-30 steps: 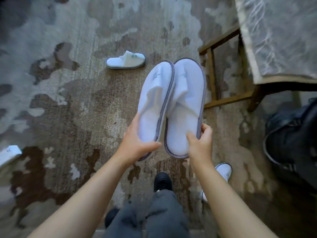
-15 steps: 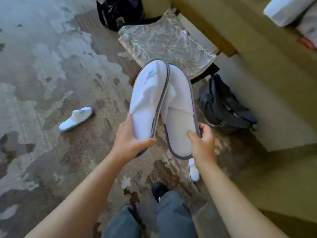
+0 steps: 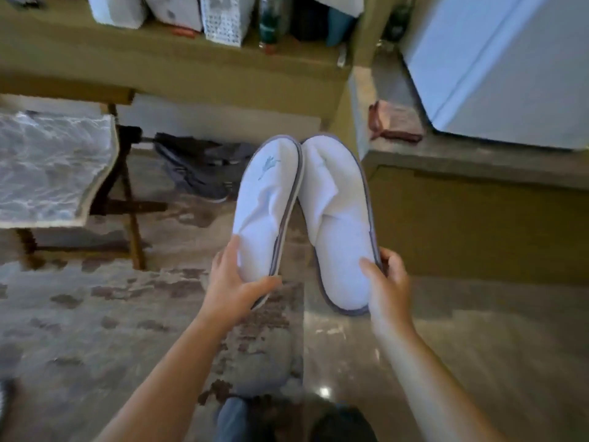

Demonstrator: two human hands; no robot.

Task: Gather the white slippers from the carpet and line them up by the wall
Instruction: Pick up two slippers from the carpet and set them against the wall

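Note:
I hold two white slippers with grey edging up in front of me, toes pointing away and touching at the tips. My left hand grips the heel of the left slipper, which bears a pale blue emblem. My right hand grips the heel of the right slipper. Both hang in the air over the edge of the patterned carpet, where it meets the shiny stone floor. Ahead rises the olive wall under a stone ledge. No other slipper shows in this view.
A stool with a marbled cushion and dark wooden legs stands at the left. A dark bag lies on the floor beyond the slippers. A reddish folded cloth rests on the ledge, next to a white appliance. A cluttered shelf runs along the top.
My view has swung right, away from the carpet toward the wall and ledge. The loose slipper on the carpet has left the frame. Both hands keep their hold on the pair.

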